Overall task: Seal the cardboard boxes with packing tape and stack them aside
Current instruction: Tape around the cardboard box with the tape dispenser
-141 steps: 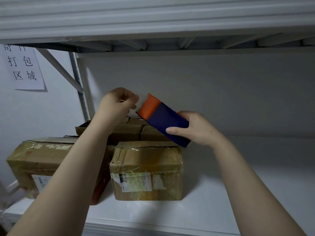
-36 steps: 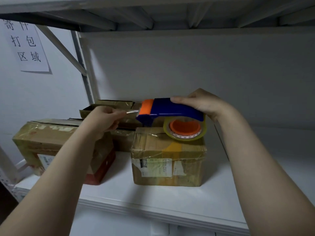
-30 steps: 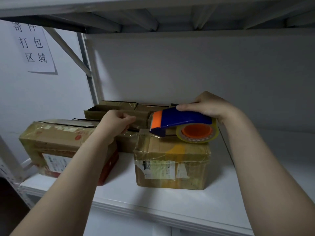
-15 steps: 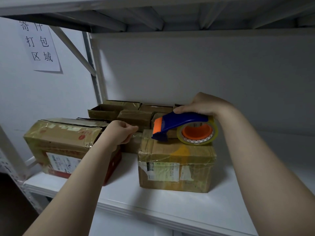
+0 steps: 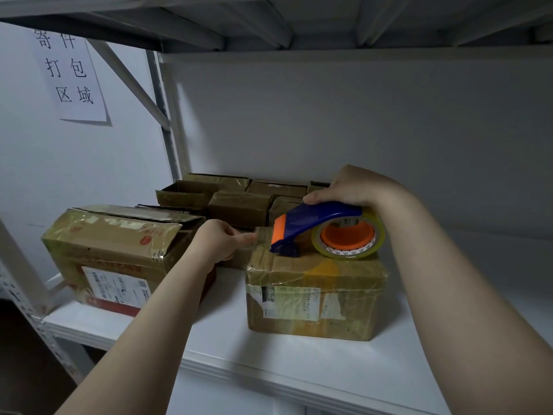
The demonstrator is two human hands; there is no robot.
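A small cardboard box [image 5: 314, 298] wrapped in old tape stands on the white shelf [image 5: 269, 363]. On its top rests a blue and orange tape dispenser [image 5: 317, 229] with a clear tape roll [image 5: 348, 239]. My right hand [image 5: 356, 187] grips the dispenser's blue handle from above. My left hand [image 5: 221, 241] pinches the free end of the tape at the box's upper left edge, fingers curled. The short strip of tape between hand and dispenser is barely visible.
A larger box [image 5: 113, 256] with a shipping label sits to the left. Several smaller boxes [image 5: 239, 202] stand behind, against the back wall. A paper sign [image 5: 70, 76] hangs on the left wall. An upper shelf [image 5: 269, 19] hangs overhead. The shelf's right half is bare.
The dispenser came down from mid-air onto the small box's top. My left hand dropped with the tape end to the box's left edge. The view shifted slightly left.
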